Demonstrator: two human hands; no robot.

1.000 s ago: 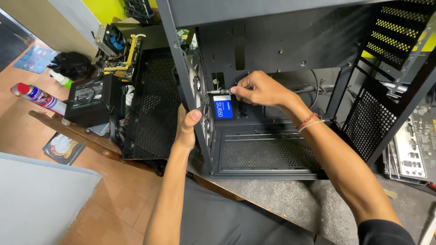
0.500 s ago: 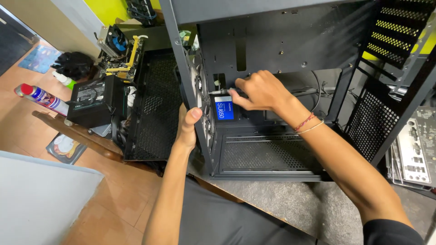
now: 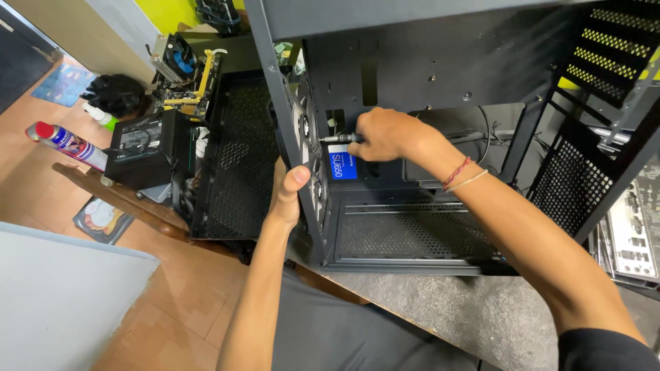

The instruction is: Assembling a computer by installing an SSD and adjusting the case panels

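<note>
While my forearms reach out over my dark lap, my left hand (image 3: pixel 287 196) clamps the front edge of the black computer case (image 3: pixel 440 137), thumb up against the frame and the fingers wrapped round out of sight behind the front fans (image 3: pixel 311 161). The case stands open-sided on a grey speckled desk (image 3: pixel 440 312), close to the desk's near edge, its perforated lower shroud (image 3: pixel 412 230) facing me. Just above that shroud my right hand (image 3: pixel 385 134) is closed around a screwdriver (image 3: pixel 342 138), whose metal shaft points left toward the case's front wall. Directly beneath the shaft sits a blue-labelled drive (image 3: pixel 343 165), flat against the case's inner panel and just beside the fans. Red and pale string bands (image 3: pixel 462 174) circle my right wrist. Thin black cables (image 3: pixel 489 141) hang inside the case behind the hand.

Left of the case, a black mesh side panel (image 3: pixel 234 158) leans upright, touching the case's front. Beyond it on the brown tiled floor (image 3: pixel 172 302) stands a black power supply (image 3: pixel 146 148), with a spray can (image 3: pixel 65 144) with a red cap lying near it and a flat printed card (image 3: pixel 102 218) on the tiles. Farther back rests a motherboard (image 3: pixel 189 75) with a blue-finned cooler, next to a crumpled black bag (image 3: pixel 113 93). At the desk's right edge lies a silver port plate (image 3: pixel 636 233).
</note>
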